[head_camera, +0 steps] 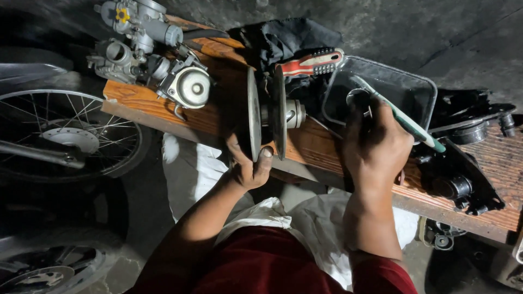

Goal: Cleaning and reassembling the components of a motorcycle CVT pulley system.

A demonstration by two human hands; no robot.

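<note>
Nearest, at six o'clock, are the person's red sleeves and a white cloth (305, 218) below the board's edge. The left hand (248, 166) grips the lower rim of a metal pulley assembly (267, 111), two discs on a hub, standing on edge on the wooden table (327, 147); thumb and fingers close around the near disc. The right hand (376, 149), at three o'clock from it, has its fingers closed on a green-handled brush (406, 122) whose head reaches into a clear plastic tray (392, 87). The step looks like cleaning the pulley: the brush is being loaded, and next it would need carrying to the discs while the left hand steadies them. Farther, at twelve o'clock, lies a red-handled screwdriver (310, 64); at ten o'clock sits a carburetor (147, 49). No packages, labels or signs show.
</note>
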